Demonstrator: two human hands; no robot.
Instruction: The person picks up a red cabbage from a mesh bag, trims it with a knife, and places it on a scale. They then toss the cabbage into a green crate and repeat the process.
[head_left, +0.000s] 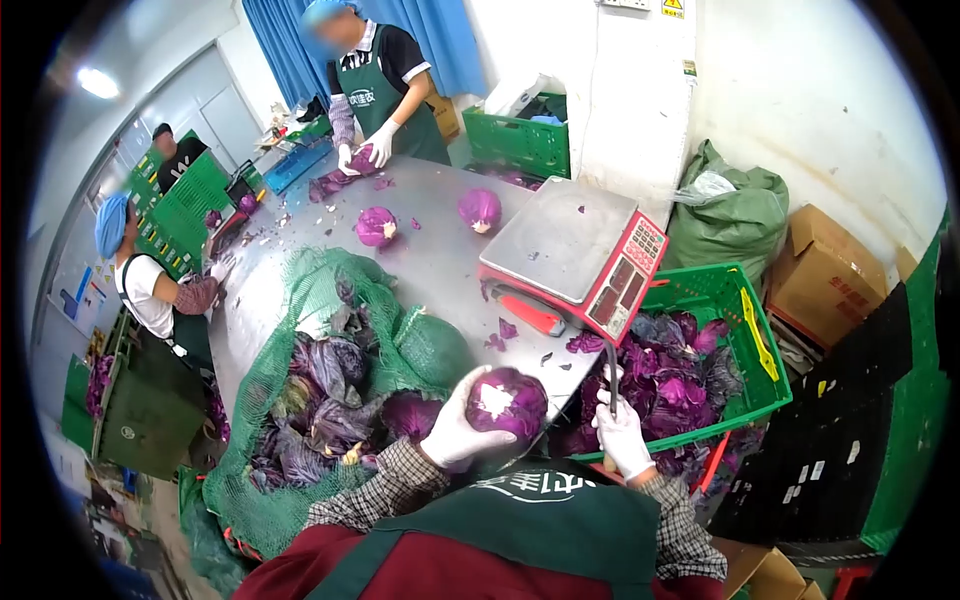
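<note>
Purple and glossy, a cabbage [520, 410] is resting in the left hand [465, 425] at the near edge of the metal desk [435, 265], its pale cut base (a ragged white patch) facing upward. The left hand is wearing a white glove and is curving partly open around the cabbage, its fingers and thumb gripping the side. The right hand [622, 437], also gloved, is closing around a knife [613, 375], whose dark blade is pointing away from the person, well apart from the cabbage.

Just beyond the right hand, a green crate [783, 388] is holding a heap of loose purple leaves [665, 385], with a yellow strip [760, 335] lying along its far side. A red scale [570, 240] is standing on the desk beside the crate, and an orange handle [530, 313] is sticking out near its base. Green netting [270, 390] is spreading around dark, wilted leaves [330, 370] on the left. Farther back, 2 more heads (1 a round head [376, 227], the other a paler head [480, 210]) are sitting apart. Across the desk, a co-worker [385, 85] in a green apron is handling purple leaves with both hands.
</note>
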